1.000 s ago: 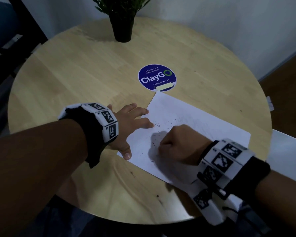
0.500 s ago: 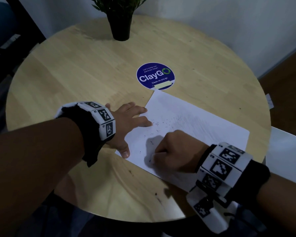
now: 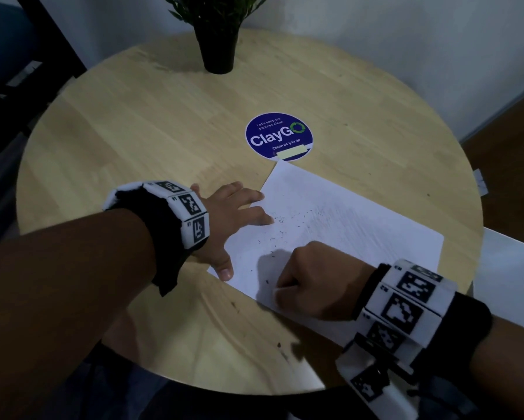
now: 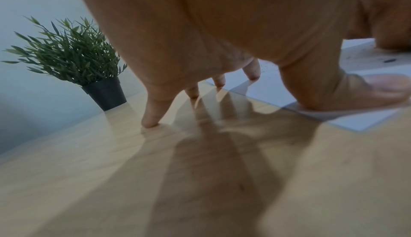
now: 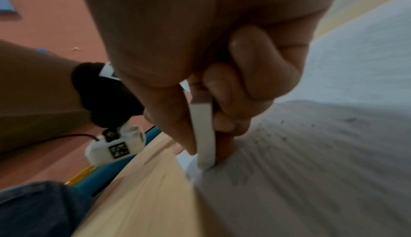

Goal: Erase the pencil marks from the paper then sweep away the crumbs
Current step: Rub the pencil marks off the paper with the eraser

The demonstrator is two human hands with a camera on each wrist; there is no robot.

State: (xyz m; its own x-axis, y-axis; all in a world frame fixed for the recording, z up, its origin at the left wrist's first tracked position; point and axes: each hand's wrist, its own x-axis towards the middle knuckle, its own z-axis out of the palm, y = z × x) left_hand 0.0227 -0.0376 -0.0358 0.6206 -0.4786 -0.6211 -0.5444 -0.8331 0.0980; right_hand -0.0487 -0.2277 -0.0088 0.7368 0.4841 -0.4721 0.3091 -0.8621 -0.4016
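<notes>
The paper [image 3: 339, 234] lies flat on the round desk [image 3: 133, 140], crumbs [image 3: 280, 225] scattered across it. The right hand [image 3: 315, 283] pinches a white eraser [image 5: 204, 135], its tip on the sheet's near edge for rubbing. The left hand [image 3: 233, 216], fingers spread flat in a relaxed grip, pins the sheet's left edge, likely against sliding.

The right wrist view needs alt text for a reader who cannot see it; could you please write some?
The right hand pinches a white eraser, its tip pressed onto the paper near the edge. Dark crumbs speckle the sheet on the wooden table.
</notes>
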